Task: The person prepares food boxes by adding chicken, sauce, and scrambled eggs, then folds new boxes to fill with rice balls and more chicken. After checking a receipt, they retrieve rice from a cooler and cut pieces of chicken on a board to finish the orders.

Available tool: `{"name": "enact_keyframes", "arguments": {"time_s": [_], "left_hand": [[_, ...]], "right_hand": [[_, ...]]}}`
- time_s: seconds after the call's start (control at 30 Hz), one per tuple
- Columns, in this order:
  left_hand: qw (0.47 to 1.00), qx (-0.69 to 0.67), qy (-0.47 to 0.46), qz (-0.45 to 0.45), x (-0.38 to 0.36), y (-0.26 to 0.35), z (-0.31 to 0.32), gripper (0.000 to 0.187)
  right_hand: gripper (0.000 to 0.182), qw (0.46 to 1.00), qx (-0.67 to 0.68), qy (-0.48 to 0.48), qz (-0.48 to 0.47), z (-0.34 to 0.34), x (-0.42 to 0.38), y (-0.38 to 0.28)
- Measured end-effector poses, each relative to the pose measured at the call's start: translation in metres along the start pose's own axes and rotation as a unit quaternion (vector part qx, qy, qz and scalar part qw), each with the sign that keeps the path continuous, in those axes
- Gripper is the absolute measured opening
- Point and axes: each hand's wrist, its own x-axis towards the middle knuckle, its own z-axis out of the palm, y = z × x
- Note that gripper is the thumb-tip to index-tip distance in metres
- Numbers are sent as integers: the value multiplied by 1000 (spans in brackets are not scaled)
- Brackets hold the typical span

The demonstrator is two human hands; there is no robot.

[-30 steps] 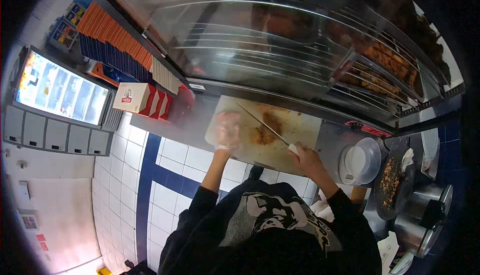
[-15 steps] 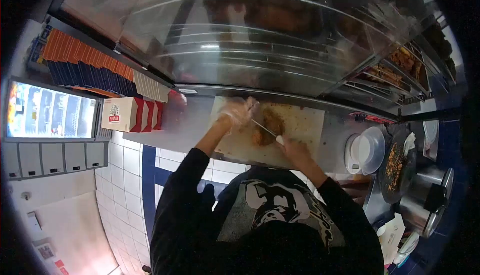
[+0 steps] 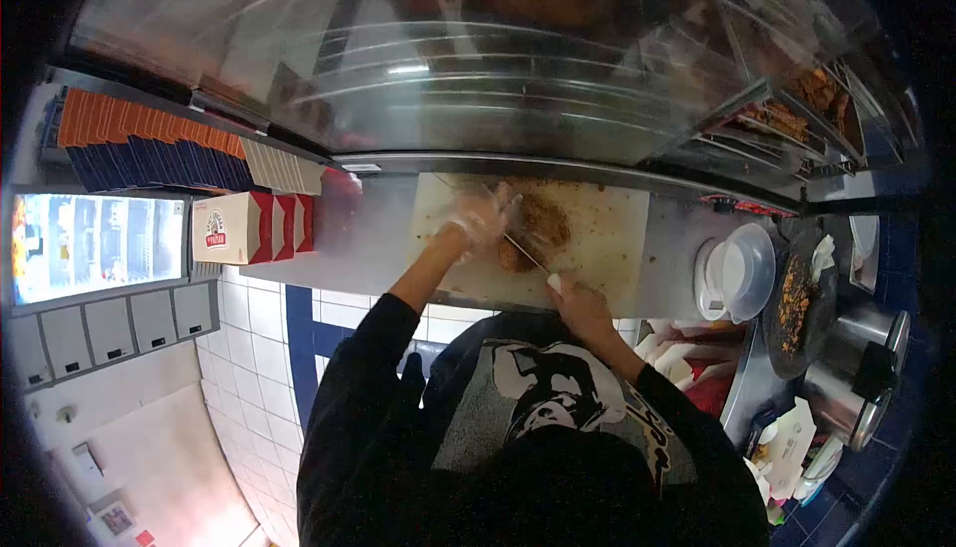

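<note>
My right hand is wrapped round the white handle of a knife, whose thin blade slants up and left over the cutting board. A clear plastic glove covers my left hand, just left of the blade. Its fingers look bent together at the edge of the food, but what they grip is blurred. A browned piece of food, seemingly cooked meat, lies by the blade. Dark seasoning or crumbs are spread on the board beside it.
A glass-fronted cabinet rises behind the counter. Red and white boxes and stacked folded cartons are at the left. Plastic tubs, a dark pan with food bits and a steel pot stand at the right.
The knife blade and both hands have shifted slightly, with the right hand a little lower. The camera view has tilted a little, so the surroundings sit differently. Both hands keep their grip.
</note>
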Motion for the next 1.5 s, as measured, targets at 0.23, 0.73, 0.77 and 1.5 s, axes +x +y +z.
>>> {"name": "enact_keyframes", "arguments": {"time_s": [0.23,0.73,0.77,1.5], "left_hand": [[959,-192,-137,-155,1,-28,-31,50],[919,-230,-125,-294,-30,-29,-13,51],[895,-253,-173,-325,-28,-24,-39,51],[911,-260,270,-169,-3,-13,-25,36]], "right_hand": [[39,996,-62,-40,-56,-27,28,-3],[41,990,-11,22,-140,-8,36,-20],[40,992,-29,-18,-124,-18,29,-19],[38,985,-112,-17,-127,-80,39,18]]}}
